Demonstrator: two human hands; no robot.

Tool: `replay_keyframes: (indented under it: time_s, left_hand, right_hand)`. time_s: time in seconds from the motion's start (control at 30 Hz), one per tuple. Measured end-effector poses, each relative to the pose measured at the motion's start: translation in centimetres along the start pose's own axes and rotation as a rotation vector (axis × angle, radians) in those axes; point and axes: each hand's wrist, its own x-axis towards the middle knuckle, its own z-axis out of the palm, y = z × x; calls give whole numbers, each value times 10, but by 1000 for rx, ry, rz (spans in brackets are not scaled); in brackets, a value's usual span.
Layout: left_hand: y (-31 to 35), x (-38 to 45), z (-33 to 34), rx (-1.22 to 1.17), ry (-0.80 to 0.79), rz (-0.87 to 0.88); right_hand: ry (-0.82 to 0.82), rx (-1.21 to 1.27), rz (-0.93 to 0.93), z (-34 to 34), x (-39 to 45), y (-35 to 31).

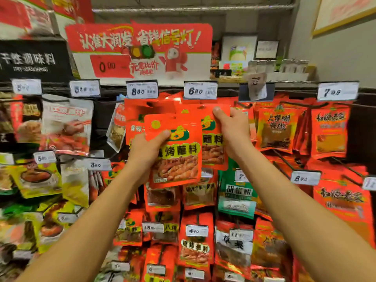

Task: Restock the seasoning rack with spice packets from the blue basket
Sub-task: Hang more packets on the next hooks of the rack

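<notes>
Head camera view, facing a shop rack (pixel 295 86) hung full with seasoning packets on metal hooks. Both bare forearms reach up from the bottom corners toward the middle of the rack.

The left hand (pixel 146 151) grips a red spice packet (pixel 175 151) by its left edge, thumb curled over the front near a green and yellow logo, the other fingers hidden behind it. This packet is upright, held in front of the hanging rows, with yellow-backed lettering across its middle and a picture of grilled food below. Its top edge sits lower than the price tag reading 8.80 (pixel 142 90).

The right hand (pixel 234 129) is just to the right and slightly higher. Its fingers are clamped on the upper right corner of a second red packet (pixel 212 139) of the same design, thumb on the front near the top edge. That second packet lies partly behind the first one, its top close under the price tag reading 6.80 (pixel 200 90). Whether it hangs on a hook cannot be told.

More red packets (pixel 280 127) hang to the right, a green packet (pixel 236 192) hangs below the right wrist, and yellow packets (pixel 38 180) hang at lower left. A red promotional sign (pixel 140 47) stands above the rack.
</notes>
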Motion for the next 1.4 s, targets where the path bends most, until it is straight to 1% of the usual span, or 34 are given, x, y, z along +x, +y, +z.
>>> replay_keyframes:
  time_s: [0.13,0.27,0.47,0.6,0.7,0.77,0.87,0.93,1.0,1.13,1.23,1.3,1.33,1.37,1.4]
  left_hand:
    - [6,14,5,-3,-79,60]
    - [7,18,11,-45,-110,81]
    - [11,21,13,-55,-110,87]
    - [7,22,13,-62,-100,54]
    - [4,23,12,-69,-95,46]
    - [3,25,12,-69,-96,40]
    - [4,29,14,-61,-128,36]
    - [5,32,19,-47,-136,50]
    - [5,35,25,-25,-139,64]
    - [5,35,38,-32,-171,74]
    - [4,36,45,-42,-197,81]
    - [2,40,50,-66,-184,64]
    - [2,42,52,-78,-175,43]
    - [2,45,55,-92,-169,25]
    - [2,48,57,-108,-163,12]
  right_hand:
    - [90,-68,-5,10,13,0]
    - [171,-100,4,13,23,2]
    - [146,-236,-75,17,32,5]
    - [201,-205,-72,20,36,13]
    - [224,-215,-36,21,42,29]
    - [207,-240,-10,24,52,36]
    - [193,-256,136,27,75,42]
    - [206,-270,179,29,89,43]
    - [208,-327,217,30,99,44]
    - [125,-472,224,27,114,47]
    - [102,-436,213,21,113,50]
    - [144,-375,146,18,101,49]
    - [171,-300,107,16,93,48]
    - [159,-176,79,14,84,47]
    - [85,-22,91,11,75,44]
